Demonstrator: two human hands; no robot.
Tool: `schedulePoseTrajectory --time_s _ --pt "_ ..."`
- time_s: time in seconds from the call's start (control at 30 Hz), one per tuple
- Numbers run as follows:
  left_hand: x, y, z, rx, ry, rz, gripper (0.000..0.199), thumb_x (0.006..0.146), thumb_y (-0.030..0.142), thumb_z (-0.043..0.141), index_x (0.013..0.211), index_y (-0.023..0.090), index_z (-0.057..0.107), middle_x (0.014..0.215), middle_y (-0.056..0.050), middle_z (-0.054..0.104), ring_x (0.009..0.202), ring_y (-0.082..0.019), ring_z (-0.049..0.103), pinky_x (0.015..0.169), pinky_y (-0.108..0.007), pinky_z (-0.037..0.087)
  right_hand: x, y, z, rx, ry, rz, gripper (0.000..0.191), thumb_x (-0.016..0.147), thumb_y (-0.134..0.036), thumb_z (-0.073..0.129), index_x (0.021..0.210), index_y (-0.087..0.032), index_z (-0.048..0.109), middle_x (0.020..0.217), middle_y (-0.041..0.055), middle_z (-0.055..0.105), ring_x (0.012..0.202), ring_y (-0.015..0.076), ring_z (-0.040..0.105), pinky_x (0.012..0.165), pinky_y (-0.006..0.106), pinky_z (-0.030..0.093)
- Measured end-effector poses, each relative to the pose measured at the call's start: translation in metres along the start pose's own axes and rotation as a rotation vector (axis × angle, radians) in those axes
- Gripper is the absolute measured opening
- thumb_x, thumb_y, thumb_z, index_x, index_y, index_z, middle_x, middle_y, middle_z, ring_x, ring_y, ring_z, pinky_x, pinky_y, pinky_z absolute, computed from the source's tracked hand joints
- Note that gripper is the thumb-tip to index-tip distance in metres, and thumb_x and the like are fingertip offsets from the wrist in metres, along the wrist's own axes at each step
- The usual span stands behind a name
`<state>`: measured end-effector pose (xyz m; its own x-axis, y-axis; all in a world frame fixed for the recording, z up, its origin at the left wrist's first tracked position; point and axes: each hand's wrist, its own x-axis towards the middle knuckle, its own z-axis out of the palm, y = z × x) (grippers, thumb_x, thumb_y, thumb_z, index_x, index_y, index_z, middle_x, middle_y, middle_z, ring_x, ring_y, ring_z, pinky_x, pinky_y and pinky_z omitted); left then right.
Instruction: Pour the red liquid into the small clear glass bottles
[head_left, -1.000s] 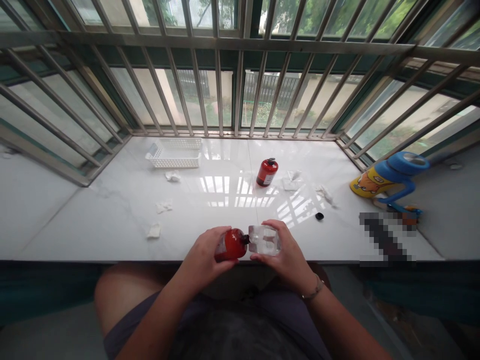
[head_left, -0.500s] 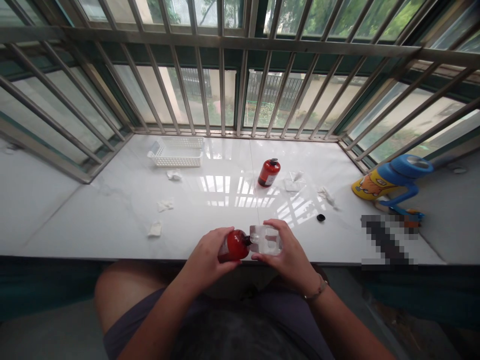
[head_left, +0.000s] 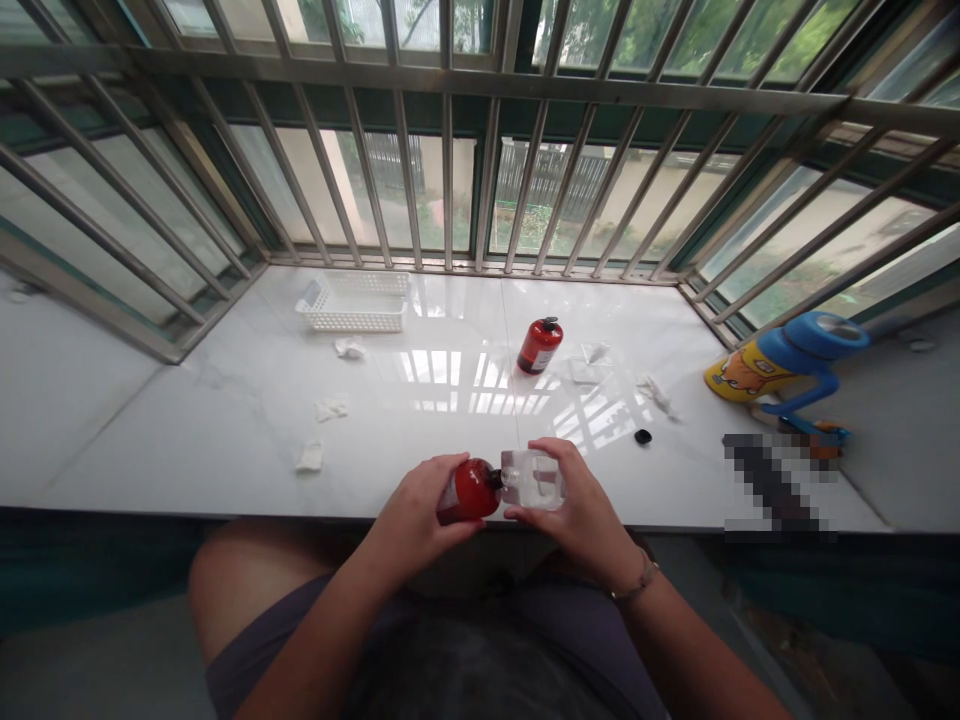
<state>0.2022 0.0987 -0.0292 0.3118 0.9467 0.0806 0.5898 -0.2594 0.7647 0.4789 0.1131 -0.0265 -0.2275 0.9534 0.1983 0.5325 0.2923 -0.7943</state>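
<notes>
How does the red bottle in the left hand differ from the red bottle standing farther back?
The held bottle is tipped sideways; the standing bottle is upright. The left hand grips the held bottle, while the standing bottle rests on the counter. Both are red with black tops.

You have two hands: one left hand (head_left: 416, 505) and one right hand (head_left: 589, 518). Between them you hold two things — one red bottle (head_left: 475, 490) and one clear container (head_left: 534, 482). A second red bottle (head_left: 540, 347) makes two of that kind. You also have one basket (head_left: 356, 323), one black cap (head_left: 643, 437), one flask (head_left: 780, 362), one bracelet (head_left: 638, 580) and at least four white scraps (head_left: 309, 458) — a pale bit behind the cap is too faint for you to count surely.
</notes>
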Motion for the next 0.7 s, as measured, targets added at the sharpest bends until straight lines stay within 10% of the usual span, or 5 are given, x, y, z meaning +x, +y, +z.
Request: schedulePoseTrajectory --time_s 0.7 --pt "-0.0005 -0.002 0.0026 -0.048 0.008 -0.019 0.077 0.078 0.03 0.093 0.147 0.029 0.059 0.145 -0.011 0.07 0.133 -0.034 0.068 0.115 -0.052 0.056 0.0004 -0.0049 0.0001 0.007 0.008 0.014 0.072 0.08 -0.051 0.092 0.139 -0.03 0.057 0.14 0.0112 0.062 0.131 0.0366 0.066 0.107 0.055 0.064"
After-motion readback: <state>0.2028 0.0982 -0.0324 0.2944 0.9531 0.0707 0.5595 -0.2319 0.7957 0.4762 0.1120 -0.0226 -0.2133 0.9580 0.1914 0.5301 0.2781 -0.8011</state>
